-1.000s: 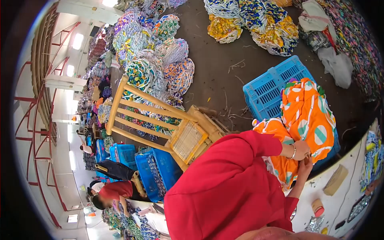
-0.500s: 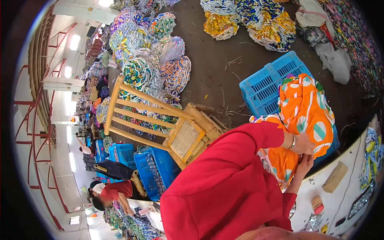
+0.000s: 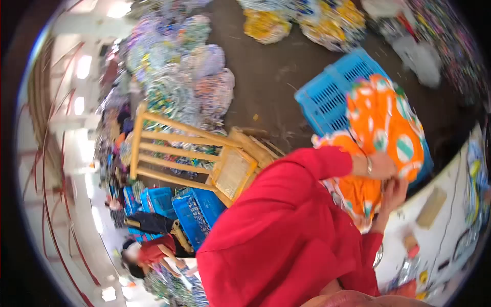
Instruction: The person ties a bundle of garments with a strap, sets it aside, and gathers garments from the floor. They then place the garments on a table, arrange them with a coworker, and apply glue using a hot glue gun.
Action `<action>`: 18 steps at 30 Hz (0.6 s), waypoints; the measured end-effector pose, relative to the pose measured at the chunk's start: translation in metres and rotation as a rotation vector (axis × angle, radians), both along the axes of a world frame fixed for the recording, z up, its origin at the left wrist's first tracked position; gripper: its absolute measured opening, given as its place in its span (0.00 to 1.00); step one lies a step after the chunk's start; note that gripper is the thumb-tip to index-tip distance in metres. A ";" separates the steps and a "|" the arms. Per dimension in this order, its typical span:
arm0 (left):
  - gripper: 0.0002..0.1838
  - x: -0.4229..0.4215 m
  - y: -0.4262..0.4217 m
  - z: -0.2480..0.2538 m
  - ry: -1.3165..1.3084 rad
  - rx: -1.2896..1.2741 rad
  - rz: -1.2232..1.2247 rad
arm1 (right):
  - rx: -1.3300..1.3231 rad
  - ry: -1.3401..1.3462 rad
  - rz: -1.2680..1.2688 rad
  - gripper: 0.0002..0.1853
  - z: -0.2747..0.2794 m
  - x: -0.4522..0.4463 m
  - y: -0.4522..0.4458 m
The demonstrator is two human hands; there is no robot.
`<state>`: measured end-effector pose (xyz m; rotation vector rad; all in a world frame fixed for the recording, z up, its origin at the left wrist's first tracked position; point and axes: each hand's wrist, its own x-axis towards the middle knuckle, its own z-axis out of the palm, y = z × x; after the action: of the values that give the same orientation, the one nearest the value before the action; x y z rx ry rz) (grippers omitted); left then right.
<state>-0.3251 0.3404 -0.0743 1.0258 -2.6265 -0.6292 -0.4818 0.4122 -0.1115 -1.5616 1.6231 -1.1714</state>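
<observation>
A bundle of orange fabric point(image 3: 381, 125) with white and green spots lies over a blue plastic crate point(image 3: 327, 94). My left hand point(image 3: 382, 166), with a bracelet at its wrist, grips the fabric's lower edge; its fingers are partly blurred. Right beside it, my right hand point(image 3: 394, 194) is closed on the same edge, its fingertips almost meeting the left hand. More of the orange fabric hangs below my left forearm, between my two red sleeves.
A bamboo chair point(image 3: 232, 171) stands beside my left arm. Large bundles of patterned fabric strips point(image 3: 174, 77) lie on the dark floor point(image 3: 261, 77). A white tabletop point(image 3: 404, 230) holds a brown block point(image 3: 432, 207). Another person in red point(image 3: 156, 248) works near blue crates point(image 3: 197, 210).
The whole view has shifted and blurred slightly as my head moved. Both hands stay together at the fabric's edge, with the bundle in nearly the same place on the crate.
</observation>
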 end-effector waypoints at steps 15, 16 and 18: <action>0.23 0.122 0.033 -0.045 0.232 -0.097 0.862 | 0.680 -0.114 -0.459 0.17 -0.054 -0.053 0.037; 0.26 0.121 0.037 -0.056 0.226 0.167 0.882 | 0.667 -0.114 -0.431 0.17 -0.176 -0.095 0.073; 0.31 0.117 0.042 -0.077 0.236 0.686 0.907 | 0.595 -0.307 -0.341 0.22 -0.295 -0.106 0.089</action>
<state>-0.2083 0.3826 -0.1518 1.9670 -1.4637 -1.2915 -0.5883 0.5015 -0.4066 -0.7185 1.8401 -0.9084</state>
